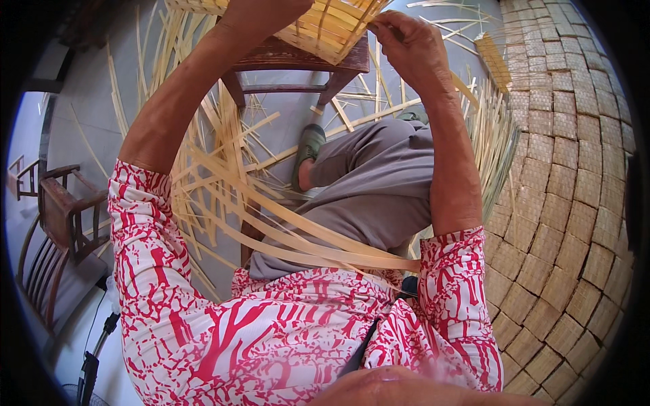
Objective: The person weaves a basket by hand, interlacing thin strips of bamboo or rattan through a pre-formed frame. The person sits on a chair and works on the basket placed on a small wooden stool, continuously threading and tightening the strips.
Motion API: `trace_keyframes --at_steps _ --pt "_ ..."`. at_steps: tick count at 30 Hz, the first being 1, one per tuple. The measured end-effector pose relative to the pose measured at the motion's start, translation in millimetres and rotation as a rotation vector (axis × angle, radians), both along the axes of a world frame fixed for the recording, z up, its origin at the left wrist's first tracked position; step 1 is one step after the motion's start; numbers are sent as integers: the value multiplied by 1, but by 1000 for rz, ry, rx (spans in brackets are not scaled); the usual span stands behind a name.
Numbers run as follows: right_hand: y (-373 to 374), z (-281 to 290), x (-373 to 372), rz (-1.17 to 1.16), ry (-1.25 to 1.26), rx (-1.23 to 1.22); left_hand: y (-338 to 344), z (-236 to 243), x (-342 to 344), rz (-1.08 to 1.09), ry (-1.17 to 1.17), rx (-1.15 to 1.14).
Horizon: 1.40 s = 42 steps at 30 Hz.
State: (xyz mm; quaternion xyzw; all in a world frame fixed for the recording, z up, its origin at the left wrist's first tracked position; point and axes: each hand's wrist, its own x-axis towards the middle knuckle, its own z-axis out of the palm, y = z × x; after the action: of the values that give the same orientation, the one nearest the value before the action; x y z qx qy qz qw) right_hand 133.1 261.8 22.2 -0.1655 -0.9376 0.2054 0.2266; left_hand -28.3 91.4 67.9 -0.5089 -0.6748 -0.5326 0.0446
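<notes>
Clearly, in head view: woven basket (332, 28) at far ctr., on wooden table (284, 59). Prob. light, springy, apt to crack if bent hard; best held firmly nr. a corner. Pinching its right edge w/ right hand (412, 39); can't tell left hand's (284, 8) grip, cut off by frame.

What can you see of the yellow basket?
The basket is woven from flat strips in lighter and darker yellow, like bamboo. One corner points down the picture, over the stool. The left hand covers part of it, grip unclear; the right hand pinches its right edge. The picture's top cuts off the rest.
</notes>
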Motion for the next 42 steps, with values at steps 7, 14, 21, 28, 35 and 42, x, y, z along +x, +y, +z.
trace_keyframes --at_steps 7,14,21,28,35,42 --pt "-10 11 7 -28 -43 -126 -20 12 -24 7 -224 162" --pt "-11 11 10 -41 -72 -170 -10 9 -19 -56 -165 35" --pt "-9 5 8 -38 -30 -133 -17 12 -21 34 -123 -17" --pt "-18 15 5 -87 -66 -155 -28 -56 49 42 213 123" --pt "-10 18 9 -53 -5 -244 9 -36 43 -1 216 89" --pt "-22 31 15 75 65 -96 13 -19 15 -184 352 -134"
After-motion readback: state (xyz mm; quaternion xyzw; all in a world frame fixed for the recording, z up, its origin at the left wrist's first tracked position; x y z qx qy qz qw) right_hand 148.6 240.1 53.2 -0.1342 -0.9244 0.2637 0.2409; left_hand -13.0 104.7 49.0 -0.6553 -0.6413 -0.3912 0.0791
